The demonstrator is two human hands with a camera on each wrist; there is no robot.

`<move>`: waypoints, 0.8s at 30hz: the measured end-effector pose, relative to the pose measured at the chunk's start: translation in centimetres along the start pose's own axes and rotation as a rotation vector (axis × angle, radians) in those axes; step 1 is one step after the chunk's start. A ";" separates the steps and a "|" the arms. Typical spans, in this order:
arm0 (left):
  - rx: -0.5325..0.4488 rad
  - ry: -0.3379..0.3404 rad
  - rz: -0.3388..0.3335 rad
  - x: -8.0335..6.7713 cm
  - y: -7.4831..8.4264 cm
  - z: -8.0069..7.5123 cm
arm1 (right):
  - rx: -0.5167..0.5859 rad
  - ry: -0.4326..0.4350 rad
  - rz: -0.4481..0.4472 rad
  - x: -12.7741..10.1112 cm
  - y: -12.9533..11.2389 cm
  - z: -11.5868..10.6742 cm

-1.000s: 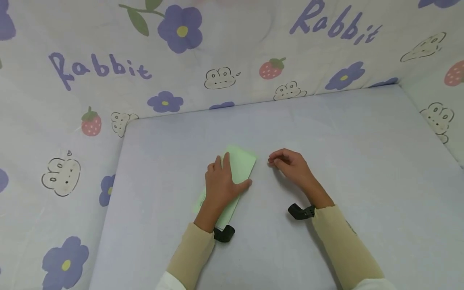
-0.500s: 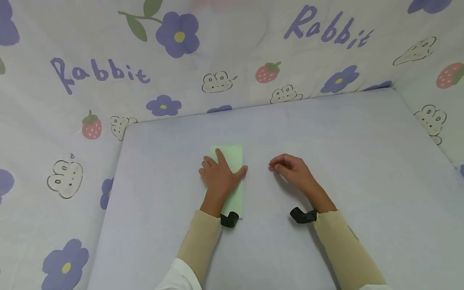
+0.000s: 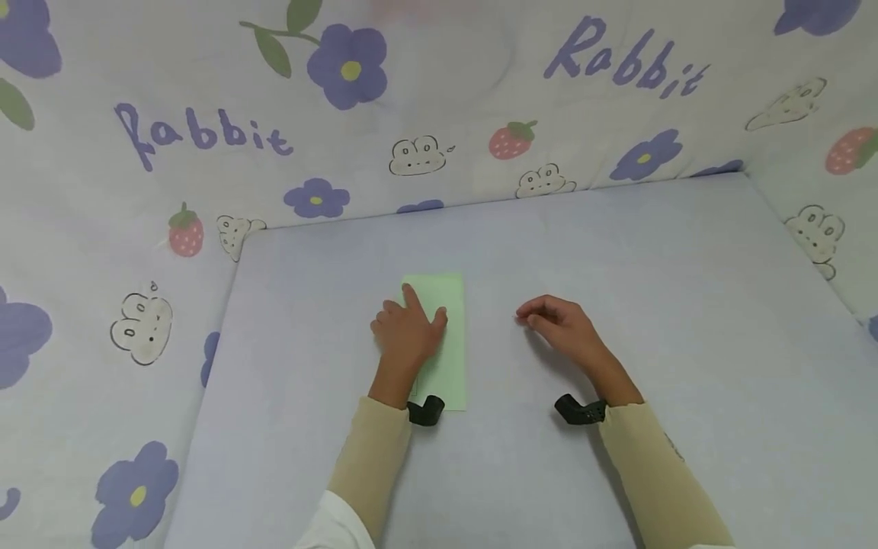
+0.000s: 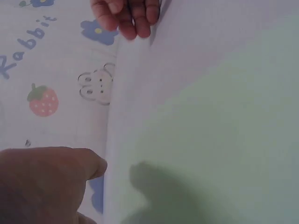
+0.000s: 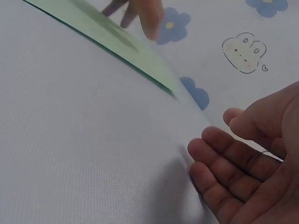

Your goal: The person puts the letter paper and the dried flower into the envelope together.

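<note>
Your green paper (image 3: 446,343) is a long narrow rectangle, pale mint, flat, looks folded to a strip with straight crisp edges; it lies lengthwise pointing away from you, left of centre on the bench (image 3: 617,252). In the right wrist view its long edge (image 5: 117,51) shows as a thin darker green line, so it sits flush on the surface. No print or marks readable on it.

Your left hand (image 3: 406,332) presses flat on the paper's left half, index finger stretched toward the far end, thumb out across the sheet, nothing gripped. It covers the paper's left edge and much of the middle, so you can't see any crease there. The near end of the sheet is partly behind the black wrist mount (image 3: 425,412). The left wrist view is mostly blurred green and lilac, with only a thumb tip (image 4: 88,163) clear.

Your right hand (image 3: 559,324) rests on the bench well apart from the paper, fingers loosely curled, holding nothing; the right wrist view shows an empty palm (image 5: 252,168).

The bench is covered in plain lilac fabric with a fine weave, matte. Around it stands a padded cloth backdrop (image 3: 446,91), whitish, printed with purple flowers, strawberries, rabbit faces and "Rabbit" lettering. Both sleeves (image 3: 652,473) are tan, smooth knit.
</note>
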State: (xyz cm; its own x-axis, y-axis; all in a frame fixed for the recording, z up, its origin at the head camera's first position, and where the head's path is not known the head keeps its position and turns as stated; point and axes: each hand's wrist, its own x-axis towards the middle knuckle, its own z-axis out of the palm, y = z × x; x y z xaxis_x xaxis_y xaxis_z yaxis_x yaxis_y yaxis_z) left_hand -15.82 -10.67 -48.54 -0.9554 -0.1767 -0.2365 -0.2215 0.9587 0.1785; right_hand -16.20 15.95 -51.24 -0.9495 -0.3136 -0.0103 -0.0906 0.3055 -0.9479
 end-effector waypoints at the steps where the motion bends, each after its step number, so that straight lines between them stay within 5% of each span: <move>1: -0.029 -0.002 0.003 0.0 -0.5 -0.1 | -0.023 0.014 0.000 0.0 0.0 -0.2; 6: -0.156 0.046 0.065 -0.1 -4.6 -0.6 | -0.209 0.160 -0.020 -0.3 0.1 -0.7; 12: -0.117 0.113 0.241 -0.5 -10.0 -0.7 | -0.616 0.410 -0.328 -0.2 1.0 -1.1; 16: -0.113 0.124 0.272 -1.0 -10.7 -0.5 | -0.736 0.397 -0.367 -0.1 0.8 -1.6; 24: -0.117 0.160 0.294 -1.1 -10.1 -0.5 | -0.756 0.305 -0.309 0.4 0.6 -1.1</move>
State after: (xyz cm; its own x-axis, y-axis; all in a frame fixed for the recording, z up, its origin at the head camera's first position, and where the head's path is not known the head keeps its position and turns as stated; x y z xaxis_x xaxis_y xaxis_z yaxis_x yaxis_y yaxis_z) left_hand -12.64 -20.29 -49.58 -0.9980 0.0619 -0.0078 0.0560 0.9433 0.3272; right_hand -17.00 17.02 -51.45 -0.8787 -0.2599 0.4004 -0.4299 0.7953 -0.4274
